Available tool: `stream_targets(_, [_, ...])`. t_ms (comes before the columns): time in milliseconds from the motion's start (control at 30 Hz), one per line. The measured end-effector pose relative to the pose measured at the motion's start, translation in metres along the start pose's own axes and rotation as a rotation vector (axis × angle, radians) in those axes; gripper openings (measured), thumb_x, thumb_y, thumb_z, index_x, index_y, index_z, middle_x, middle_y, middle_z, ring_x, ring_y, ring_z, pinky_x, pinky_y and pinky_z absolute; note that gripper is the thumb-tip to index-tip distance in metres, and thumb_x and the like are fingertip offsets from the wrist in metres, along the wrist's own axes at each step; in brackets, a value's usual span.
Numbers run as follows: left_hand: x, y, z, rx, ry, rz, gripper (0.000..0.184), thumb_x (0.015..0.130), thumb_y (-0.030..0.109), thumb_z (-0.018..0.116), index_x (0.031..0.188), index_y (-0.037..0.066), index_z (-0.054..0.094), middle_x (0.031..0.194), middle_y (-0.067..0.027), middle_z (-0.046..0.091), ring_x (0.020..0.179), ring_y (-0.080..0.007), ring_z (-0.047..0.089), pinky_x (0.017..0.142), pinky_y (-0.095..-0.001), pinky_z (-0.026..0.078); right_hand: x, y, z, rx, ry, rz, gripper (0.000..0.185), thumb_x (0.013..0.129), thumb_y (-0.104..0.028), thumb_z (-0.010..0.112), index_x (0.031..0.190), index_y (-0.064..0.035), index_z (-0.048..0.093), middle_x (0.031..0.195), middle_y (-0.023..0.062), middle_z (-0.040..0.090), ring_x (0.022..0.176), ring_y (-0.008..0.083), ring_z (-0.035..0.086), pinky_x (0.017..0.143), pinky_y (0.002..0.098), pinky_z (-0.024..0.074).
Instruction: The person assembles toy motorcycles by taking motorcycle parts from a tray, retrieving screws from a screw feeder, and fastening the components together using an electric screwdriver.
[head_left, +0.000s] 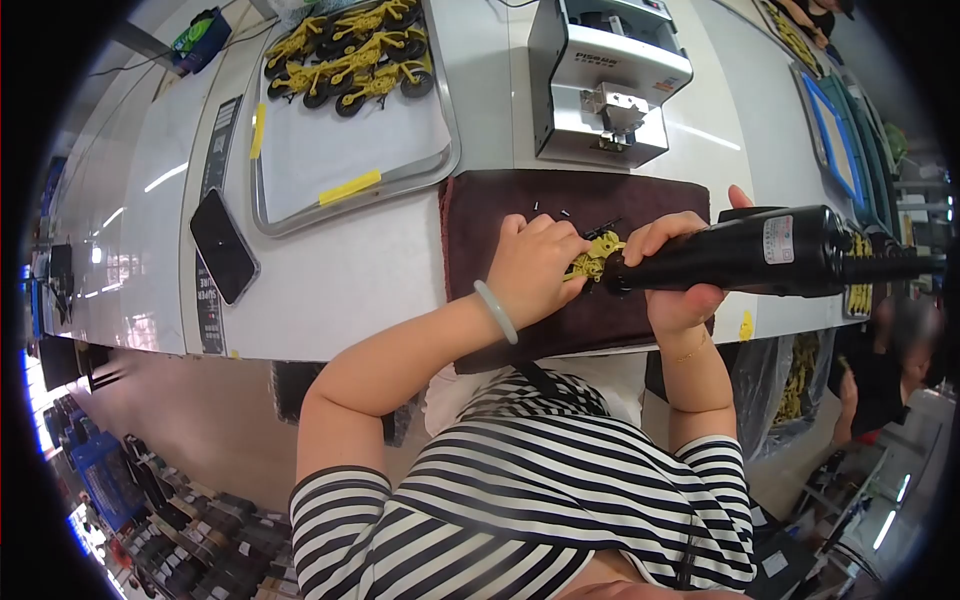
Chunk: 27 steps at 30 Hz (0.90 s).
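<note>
My left hand (540, 262), a pale bangle on its wrist, has its fingers closed on a small yellow model motorcycle (598, 256), partly covered by the fingers. Wrapped around a black electric screwdriver (740, 255) is my right hand (675, 255); the tool lies nearly level. Its front end is up against the yellow model, and the exact contact is hidden. Both hands are over a dark maroon mat (485, 205). A few small screws (565, 212) lie on the mat beyond the left hand.
Several yellow model motorcycles (350, 62) with black wheels stand in a paper-lined metal tray (258, 200) at the back left. A phone (224, 246) lies beside it. A white-and-black machine (605, 85) stands behind the mat. At far right is another person (880, 385).
</note>
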<state>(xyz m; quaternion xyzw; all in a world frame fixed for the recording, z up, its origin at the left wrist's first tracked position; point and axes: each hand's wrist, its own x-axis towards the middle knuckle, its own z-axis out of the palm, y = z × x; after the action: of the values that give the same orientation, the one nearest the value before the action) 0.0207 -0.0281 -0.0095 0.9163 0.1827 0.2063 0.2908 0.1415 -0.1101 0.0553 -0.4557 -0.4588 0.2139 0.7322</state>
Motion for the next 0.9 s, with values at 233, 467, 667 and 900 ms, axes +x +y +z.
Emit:
stream_targets(233, [0.0,0.0,0.001,0.016,0.004,0.001,0.032,0.061,0.021,0.073,0.091,0.014,0.063,0.081,0.0039,0.056,0.081,-0.0154,0.051,0.076,-0.0349,0.03,-0.004,0.01,-0.001,0.019,-0.085,0.013,0.095,0.071,-0.058,0.061,0.128,0.0002,0.012,0.078,0.0126,0.055,0.063,0.0179,0.056,0.06,0.0265,0.0477])
stream_targets(467, [0.003,0.004,-0.006,0.085,0.062,0.114,0.023,0.06,0.018,0.069,0.08,0.014,0.059,0.076,0.0007,0.052,0.075,-0.0171,0.05,0.068,-0.0349,0.032,-0.01,0.008,-0.01,-0.026,-0.219,0.052,0.076,0.072,-0.052,0.065,0.118,-0.0077,0.024,0.079,0.0115,0.055,0.068,0.0207,0.057,0.066,0.031,0.0488])
stream_targets(667, [0.005,0.001,0.002,0.011,0.035,0.165,0.022,0.056,0.011,0.07,0.071,0.011,0.053,0.078,-0.0036,0.054,0.076,-0.0226,0.051,0.066,-0.0356,0.032,-0.015,0.037,-0.022,-0.212,-0.189,-0.304,0.076,0.068,-0.031,0.075,0.123,0.0055,0.037,0.108,0.0148,0.054,0.093,0.0219,0.056,0.082,0.0311,0.0434])
stream_targets(900, [0.01,0.014,-0.005,0.129,0.016,0.222,0.023,0.061,0.013,0.069,0.08,0.005,0.059,0.078,-0.0112,0.059,0.071,-0.0309,0.057,0.062,-0.04,0.04,-0.003,0.019,-0.019,-0.047,-0.17,-0.232,0.066,0.071,-0.027,0.07,0.121,0.0006,0.037,0.097,0.0122,0.057,0.084,0.0211,0.057,0.076,0.0304,0.0452])
